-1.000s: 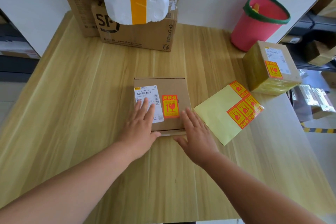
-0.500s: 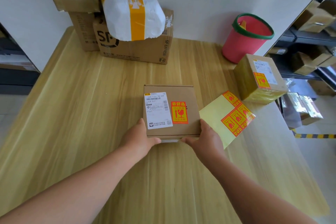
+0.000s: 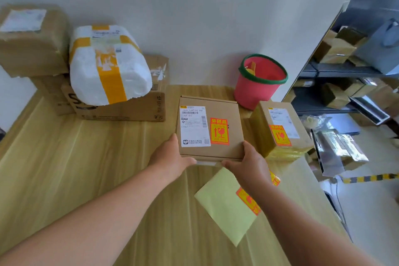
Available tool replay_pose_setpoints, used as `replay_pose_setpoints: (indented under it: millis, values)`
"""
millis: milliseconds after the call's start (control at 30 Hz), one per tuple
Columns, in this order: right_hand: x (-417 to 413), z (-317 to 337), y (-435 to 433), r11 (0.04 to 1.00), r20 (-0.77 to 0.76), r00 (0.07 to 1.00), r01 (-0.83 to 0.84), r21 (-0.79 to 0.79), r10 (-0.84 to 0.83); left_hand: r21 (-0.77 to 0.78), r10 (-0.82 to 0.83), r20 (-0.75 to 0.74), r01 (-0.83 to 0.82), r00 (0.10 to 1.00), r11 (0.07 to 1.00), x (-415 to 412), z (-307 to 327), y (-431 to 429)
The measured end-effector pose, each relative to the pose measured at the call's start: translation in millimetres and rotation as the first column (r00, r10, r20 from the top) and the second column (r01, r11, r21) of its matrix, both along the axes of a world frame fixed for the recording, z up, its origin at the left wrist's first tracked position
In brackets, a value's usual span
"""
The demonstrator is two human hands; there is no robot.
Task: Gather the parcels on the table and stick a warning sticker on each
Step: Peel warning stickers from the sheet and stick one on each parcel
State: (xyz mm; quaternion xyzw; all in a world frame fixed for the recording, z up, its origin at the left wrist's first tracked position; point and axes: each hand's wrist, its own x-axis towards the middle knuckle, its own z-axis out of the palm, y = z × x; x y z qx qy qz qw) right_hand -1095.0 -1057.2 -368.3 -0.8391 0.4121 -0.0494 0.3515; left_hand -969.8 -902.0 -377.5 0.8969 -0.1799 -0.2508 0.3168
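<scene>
Hands grip the flat parcel (image 3: pixel 210 112) at its near edge: the left hand (image 3: pixel 172 157) is clamped on the near left corner and the right hand (image 3: pixel 248 162) on the near right, with most of the fingers hidden under the cardboard. One second back both palms lie flat on the lid beside the fresh sticker, and the parcel sits mid-table. Half a second back the hands are already curled round its near edge. Now it is out toward the far right of the table (image 3: pixel 86 168), just in front of the red bucket (image 3: pixel 259 90) and close beside the stickered parcel (image 3: pixel 287 142) at the right edge. Whether it is lifted or sliding I cannot tell.

Its orange warning sticker (image 3: pixel 219 131) lies flat next to the white shipping label (image 3: pixel 194 126), so this parcel looks finished and is likely being set with the other done one. The yellow sticker sheet (image 3: pixel 224 205) now lies nearer than the parcel, partly under the right forearm, with a few stickers left on it.

At the back left, the white foam parcel (image 3: pixel 108 65), the printed carton (image 3: pixel 121 108) beneath it and the brown box (image 3: pixel 32 41) show no orange sticker on the faces in view. By my reckoning they come next.
</scene>
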Motion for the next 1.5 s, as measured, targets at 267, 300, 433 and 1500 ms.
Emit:
replay_pose_setpoints:
  millis: [267, 300, 433, 1500]
  values:
    - [87, -34, -82, 0.996, 0.007, 1.000, -0.026, 0.087, 0.026, 0.036, 0.073, -0.072, -0.071, 0.995, 0.997, 75, -32, -82]
    - [98, -39, -92, 0.994, 0.017, 1.000, -0.028, 0.105, 0.026, 0.029, 0.081, -0.081, -0.079, 0.993, 0.996, 84, -37, -93]
    - [132, -58, -125, 0.993, 0.040, 0.999, -0.023, 0.113, 0.018, 0.016, 0.090, -0.109, -0.089, 0.990, 0.996, 116, -57, -129]
    - [179, -14, -13, 0.924, -0.096, 0.960, -0.278, -0.264, 0.262, -0.009, 0.021, 0.280, -0.019, 0.960, 1.000, 114, -2, -28]
